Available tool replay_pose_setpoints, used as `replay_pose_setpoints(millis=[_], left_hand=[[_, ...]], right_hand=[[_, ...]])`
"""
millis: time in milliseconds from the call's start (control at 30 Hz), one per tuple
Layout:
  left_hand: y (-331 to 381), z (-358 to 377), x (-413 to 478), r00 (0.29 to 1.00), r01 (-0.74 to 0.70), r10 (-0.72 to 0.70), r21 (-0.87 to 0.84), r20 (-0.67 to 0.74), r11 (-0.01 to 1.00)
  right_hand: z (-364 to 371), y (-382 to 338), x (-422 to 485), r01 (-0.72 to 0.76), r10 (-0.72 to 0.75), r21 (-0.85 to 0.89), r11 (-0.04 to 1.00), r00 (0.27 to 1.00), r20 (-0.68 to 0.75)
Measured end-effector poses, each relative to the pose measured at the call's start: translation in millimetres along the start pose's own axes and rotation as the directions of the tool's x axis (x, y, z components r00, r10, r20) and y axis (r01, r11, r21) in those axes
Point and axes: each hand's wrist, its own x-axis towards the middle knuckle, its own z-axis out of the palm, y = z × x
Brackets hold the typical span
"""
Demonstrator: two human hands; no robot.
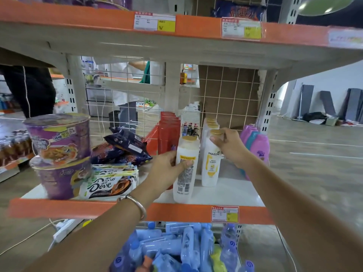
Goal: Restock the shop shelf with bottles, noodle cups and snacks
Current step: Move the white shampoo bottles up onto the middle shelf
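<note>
Centre of frame: one white bottle [186, 173] with a gold cap stands upright near the front edge of the middle shelf [225, 191], its barcode side toward the camera. The left hand [167, 167] grasps it around the body, thumb across the label.

Just right of it, one Pantene bottle [211, 165] heads a single-file row running back to the wire grid. At least four gold caps are countable in that row. The right hand [227, 146] is clenched around the front bottle's cap.

Right of the row: pink bottles [261, 146] with one teal among them; exact count unclear.

Left of the white bottle: a file of red boxes [169, 130], about three dark blue snack packets [125, 146] and a stack of Dove packets [106, 185]. At far left, two purple noodle cups [59, 138] are stacked one on the other.

One price tag [225, 213] sits on the shelf's orange edge. Bottom of frame: a heap of blue-capped water bottles [176, 246], too jumbled to count.
</note>
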Motion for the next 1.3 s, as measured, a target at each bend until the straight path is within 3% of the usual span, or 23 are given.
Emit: replay_pose_setpoints(millis=[167,400,467,567,600,667,733,767,867,933,1033,1167,1233,1300], left_hand=[[-5,0,2,1.000,-0.001,0.001,-0.082,-0.005,0.997],[-6,-2,6,0.996,-0.005,0.015,-0.115,0.084,0.993],[-7,-2,6,0.996,-0.011,0.022,-0.127,0.086,0.992],[-10,-2,8,0.995,-0.018,0.033,-0.157,0.095,0.987],[-9,-1,9,0.993,-0.023,0.042,-0.170,0.110,0.985],[-7,2,10,0.987,-0.034,0.064,-0.196,0.148,0.980],[-5,10,11,0.981,-0.021,0.062,-0.220,0.183,0.975],[-4,14,11,0.978,-0.005,0.055,-0.237,0.202,0.971],[-1,27,12,0.964,0.013,0.055,-0.254,0.259,0.967],[2,34,12,0.963,-0.005,0.041,-0.135,0.265,0.991],[1,56,9,0.991,0.016,-0.024,0.061,0.130,0.998],[2,70,12,0.999,0.047,-0.048,0.063,0.019,0.997],[6,62,18,0.998,0.040,-0.043,0.047,0.050,0.998],[8,54,23,0.993,0.029,-0.027,-0.020,0.117,0.999]], right_hand=[[5,-2,4,0.013,-0.013,0.047,0.999,1.000,0.000],[8,-5,-9,-0.050,0.049,-0.053,0.997,0.998,-0.026],[6,-9,-21,-0.056,0.049,-0.053,0.997,0.993,-0.111],[1,-13,-51,0.097,-0.074,0.070,0.993,0.958,-0.276],[2,-14,-61,0.109,-0.080,0.127,0.986,0.974,-0.210],[8,-14,-81,0.052,-0.068,0.102,0.993,0.985,0.160],[15,-11,-92,0.051,-0.023,-0.048,0.998,0.890,0.456],[18,-9,-94,0.041,0.000,-0.070,0.997,0.865,0.501],[20,4,-93,0.034,0.000,-0.077,0.996,0.919,0.395],[26,14,-91,0.049,-0.020,-0.116,0.992,0.971,0.239],[44,26,-89,0.005,0.007,-0.157,0.988,0.997,0.075],[45,25,-90,0.031,-0.024,-0.107,0.994,0.998,0.059],[32,22,-90,-0.043,0.039,0.012,0.999,0.980,0.193],[19,24,-87,-0.089,0.086,-0.001,0.996,0.956,0.279]])
